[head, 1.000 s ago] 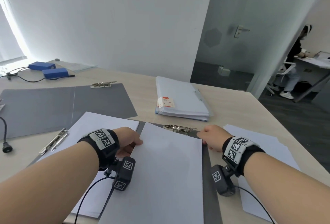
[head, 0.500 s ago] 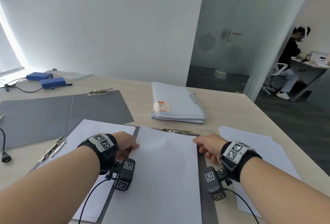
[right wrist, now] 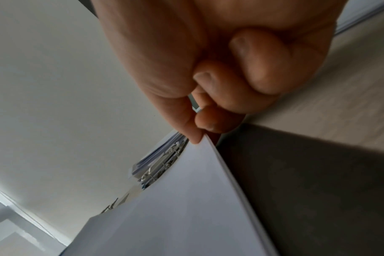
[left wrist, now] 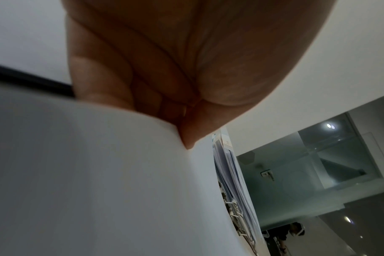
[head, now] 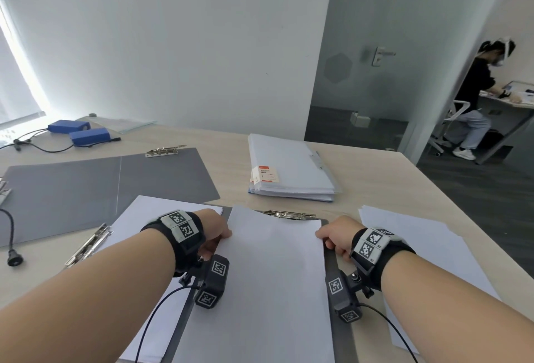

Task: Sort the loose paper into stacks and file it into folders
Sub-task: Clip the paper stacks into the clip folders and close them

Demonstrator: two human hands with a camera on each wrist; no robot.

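A stack of white paper point(head: 271, 281) lies over the right half of an open grey folder point(head: 336, 270), just below its metal clip point(head: 289, 214). My left hand point(head: 215, 235) pinches the stack's left edge point(left wrist: 143, 173), thumb on top and fingers curled beneath. At the right edge point(right wrist: 208, 190), my right hand point(head: 335, 237) pinches it between thumb and forefinger. The folder's left half holds another white sheet point(head: 144, 218) beside a side clip point(head: 89, 244).
Loose sheets point(head: 419, 252) lie to the right near the table edge. A filled clear folder point(head: 286, 169) sits behind. A second open grey folder point(head: 101, 183) lies at the left, with blue boxes point(head: 86, 135) and cables beyond. A person sits outside the doorway.
Both hands have drawn the stack a little towards me, so the top clip now shows fully above its upper edge. My head view has tilted up slightly.
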